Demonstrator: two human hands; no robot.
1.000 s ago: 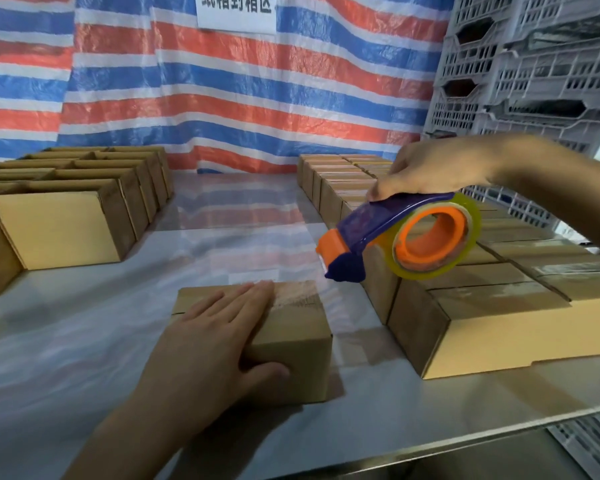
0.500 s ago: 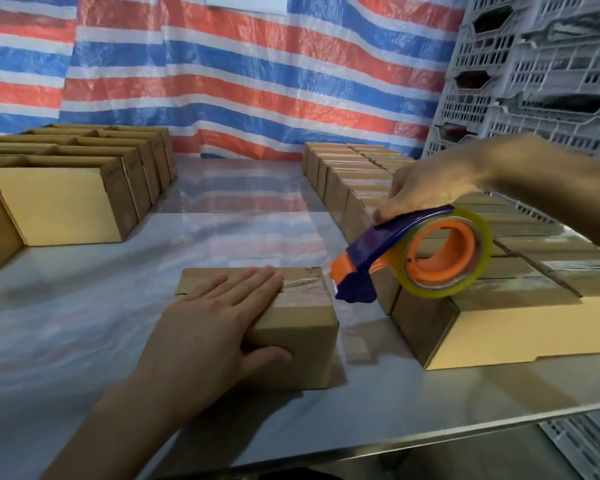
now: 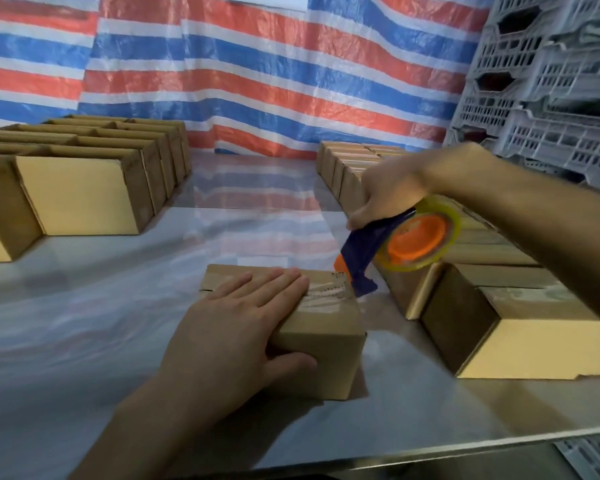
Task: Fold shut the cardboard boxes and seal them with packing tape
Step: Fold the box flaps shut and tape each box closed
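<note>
One closed brown box (image 3: 321, 341) bears wrinkled clear tape (image 3: 323, 295) on top. Straight fingers (image 3: 274, 284) of the left hand (image 3: 236, 327) press it; the right hand (image 3: 392, 188) grips the tape dispenser (image 3: 407, 242).

One box (image 3: 323, 327) sits centre-near on the table (image 3: 84, 323); box rows stand far left (image 3: 84, 188) and right (image 3: 499, 306).

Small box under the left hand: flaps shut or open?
Shut. Flaps of the small brown cardboard box lie flat under the left hand; clear packing tape crosses its top near the right edge.
</note>
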